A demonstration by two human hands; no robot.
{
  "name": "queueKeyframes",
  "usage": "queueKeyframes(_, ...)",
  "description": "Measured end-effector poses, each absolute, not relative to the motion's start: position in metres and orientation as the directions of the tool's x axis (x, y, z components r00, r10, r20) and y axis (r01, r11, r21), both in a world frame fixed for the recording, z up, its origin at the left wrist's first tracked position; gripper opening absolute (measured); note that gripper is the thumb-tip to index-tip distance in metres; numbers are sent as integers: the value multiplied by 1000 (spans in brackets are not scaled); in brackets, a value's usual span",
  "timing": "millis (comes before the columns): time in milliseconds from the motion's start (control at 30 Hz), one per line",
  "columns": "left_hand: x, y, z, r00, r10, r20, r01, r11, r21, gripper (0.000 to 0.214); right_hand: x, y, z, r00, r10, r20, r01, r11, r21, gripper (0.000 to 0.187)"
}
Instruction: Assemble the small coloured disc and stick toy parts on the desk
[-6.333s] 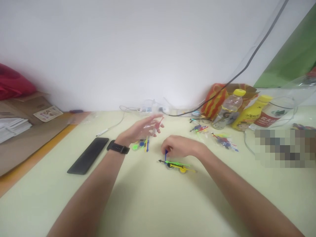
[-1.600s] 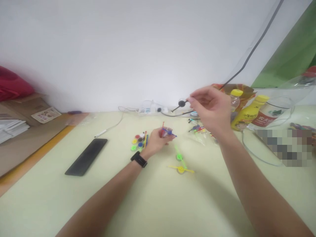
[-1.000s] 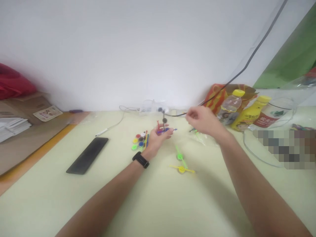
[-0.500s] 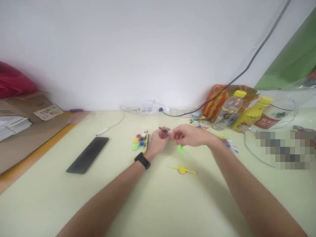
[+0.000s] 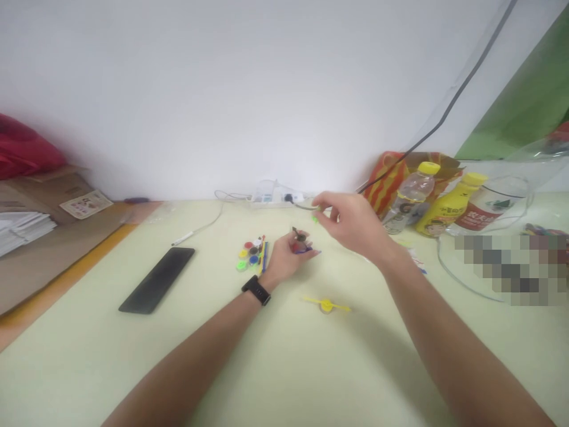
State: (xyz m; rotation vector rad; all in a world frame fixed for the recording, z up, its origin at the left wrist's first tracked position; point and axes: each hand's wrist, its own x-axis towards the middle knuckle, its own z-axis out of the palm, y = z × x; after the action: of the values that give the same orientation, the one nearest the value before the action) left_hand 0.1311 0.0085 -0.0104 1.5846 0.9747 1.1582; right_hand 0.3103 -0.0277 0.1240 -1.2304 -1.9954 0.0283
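Note:
My left hand (image 5: 285, 260), with a black watch (image 5: 256, 290) at the wrist, is closed around small plastic parts. A dark disc (image 5: 301, 236) shows between its fingers, with bits of red and a thin blue piece (image 5: 315, 252) beside it. My right hand (image 5: 349, 224) is raised to the right of it and pinches a small bright green piece (image 5: 315, 218), mostly hidden by the fingertips. Nearer to me on the table lies a yellow disc with a yellow arrow pointer across it (image 5: 327, 306). Left of my left hand sit several coloured discs (image 5: 253, 260) and thin pointers (image 5: 265, 255).
A black phone (image 5: 157, 280) lies at left, near a white cable end (image 5: 182, 238). A power strip (image 5: 271, 198) runs along the wall. Bottles (image 5: 448, 204) and a striped bag (image 5: 386, 175) stand at back right. Cardboard (image 5: 66, 231) covers the left side.
My right hand has moved up and away from my left hand with the green piece, which earlier showed below the right hand. The left hand's dark disc and blue piece are now more visible.

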Motion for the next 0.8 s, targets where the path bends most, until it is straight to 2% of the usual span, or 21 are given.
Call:
queueKeyframes(67, 131, 8, -9, 237, 940, 246, 100, -275, 956, 49, 306, -27, 121, -265, 783, 563, 784, 514, -347, 15)
queueKeyframes(200, 132, 9, -8, 208, 953, 219, 87, -241, 967, 51, 314, -28, 126, -229, 826, 516, 806, 458, -376, 14)
queueKeyframes(267, 133, 9, -7, 187, 959, 215, 71, -231, 970, 49, 323, -28, 129, -236, 870, 433, 824, 415, -385, 13)
queueKeyframes(300, 133, 9, -6, 164, 961, 223, 58, -235, 970, 48, 326, -28, 130, -260, 901, 348, 835, 390, -388, 14)
queueKeyframes(367, 133, 9, -5, 102, 966, 239, 30, -243, 970, 48, 328, -30, 130, -360, 930, 78, 851, 361, -381, 15)
queueKeyframes(467, 132, 10, -5, 89, 971, 224, -9, -224, 974, 50, 316, -34, 122, -502, 791, -349, 853, 387, -351, 16)
queueKeyframes(533, 131, 11, -6, 125, 970, 208, -25, -206, 978, 51, 299, -38, 112, -540, 677, -500, 842, 427, -331, 27)
queueKeyframes(567, 131, 11, -7, 135, 970, 203, -24, -201, 979, 51, 290, -40, 106, -552, 638, -537, 833, 448, -324, 23)
queueKeyframes(667, 131, 11, -5, 115, 975, 191, 18, -195, 981, 50, 268, -45, 88, -619, 591, -517, 783, 510, -355, 2)
queueKeyframes(800, 131, 11, -3, 101, 976, 194, 13, -197, 980, 49, 264, -43, 80, -708, 573, -413, 706, 548, -448, 17)
